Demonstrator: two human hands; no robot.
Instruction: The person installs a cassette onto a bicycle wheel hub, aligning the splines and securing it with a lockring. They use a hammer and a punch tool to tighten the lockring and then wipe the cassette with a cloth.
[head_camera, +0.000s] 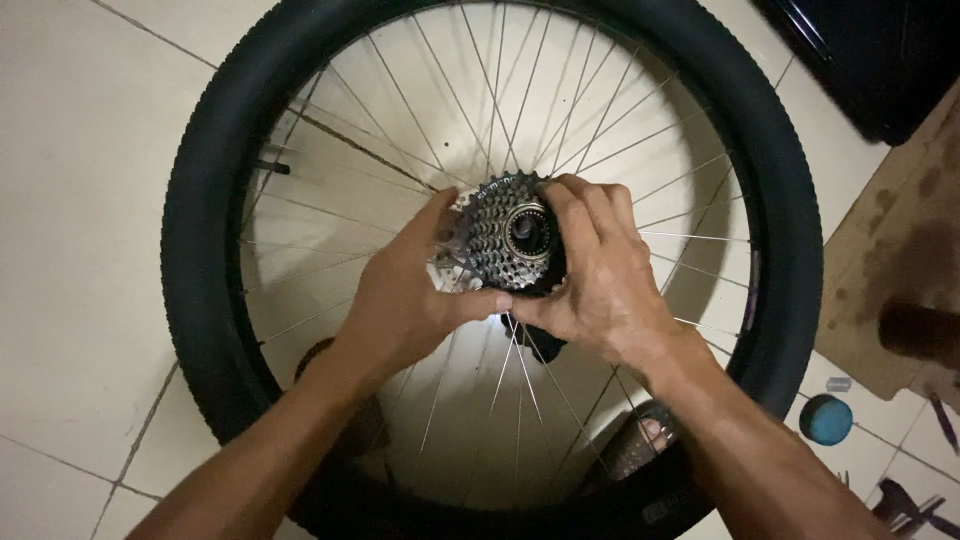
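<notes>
At the middle of the bicycle wheel lying flat on the tiled floor, I am gripping the sprocket cluster with left hand and right hand both curled around it; I am risking cut fingertips on its teeth if my grip slips.

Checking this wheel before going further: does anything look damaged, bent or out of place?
Nothing stands out. The spokes run straight, the tyre sits evenly, and the sprockets lie centred between the left hand and right hand.
</notes>
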